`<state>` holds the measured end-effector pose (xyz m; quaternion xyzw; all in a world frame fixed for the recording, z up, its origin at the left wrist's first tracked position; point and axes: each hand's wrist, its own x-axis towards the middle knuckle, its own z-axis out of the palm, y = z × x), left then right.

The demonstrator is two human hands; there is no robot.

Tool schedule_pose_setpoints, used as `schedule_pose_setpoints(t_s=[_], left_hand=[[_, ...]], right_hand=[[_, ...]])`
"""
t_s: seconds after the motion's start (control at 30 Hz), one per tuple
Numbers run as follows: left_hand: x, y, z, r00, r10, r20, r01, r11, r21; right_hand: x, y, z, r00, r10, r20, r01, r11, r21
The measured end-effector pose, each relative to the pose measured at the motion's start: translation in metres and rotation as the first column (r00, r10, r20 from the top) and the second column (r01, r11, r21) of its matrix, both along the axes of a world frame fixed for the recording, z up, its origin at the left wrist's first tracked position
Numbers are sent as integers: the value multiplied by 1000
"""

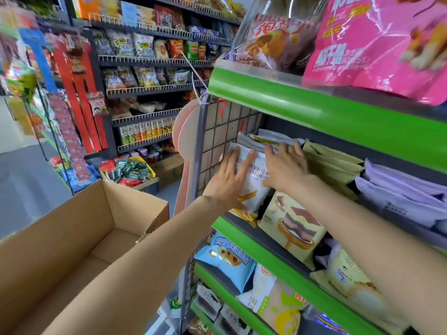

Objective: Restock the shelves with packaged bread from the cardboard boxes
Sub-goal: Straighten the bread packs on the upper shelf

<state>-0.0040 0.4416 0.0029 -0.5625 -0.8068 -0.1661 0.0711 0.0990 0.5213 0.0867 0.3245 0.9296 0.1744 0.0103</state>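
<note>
White bread packet [254, 180]: upright on middle shelf [244, 229], against wire grid [217, 141] at its 9 o'clock. My left hand [227, 182] and right hand [285, 165], fingers spread, press flat on it. Cardboard box [72, 238]: open, at 7 o'clock.

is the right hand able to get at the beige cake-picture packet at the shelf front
Probably yes: the right hand rests flat on the white packets just above the beige cake-picture packet, which faces the aisle with nothing in front of it.
</note>
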Motion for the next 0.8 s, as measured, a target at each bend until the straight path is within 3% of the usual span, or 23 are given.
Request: schedule_pose_setpoints(t_s=[0.13,0.27,0.37,0.5,0.63,0.73,0.8], left_hand=[[-4,-6,-2,985,-11,169,13,1000,-15],[-5,-4,0,981,-36,193,54,994,-93],[-6,-1,7,965,-85,248,114,988,-103],[-11,1,6,961,-90,262,110,992,-63],[-10,3,6,982,-20,185,40,993,-107],[-10,3,4,986,-11,165,28,994,-102],[-10,2,3,986,-23,166,38,995,-88]], right_hand=[[-6,12,12,992,-40,121,55,991,-121],[-13,7,11,994,81,80,-63,976,-211],[-11,11,17,999,50,13,-43,943,-330],[-16,38,26,991,-74,112,106,941,-320],[-34,53,19,968,-26,249,102,949,-299],[-37,54,13,979,38,199,36,934,-356],[-38,57,18,1000,-11,-6,6,827,-562]])
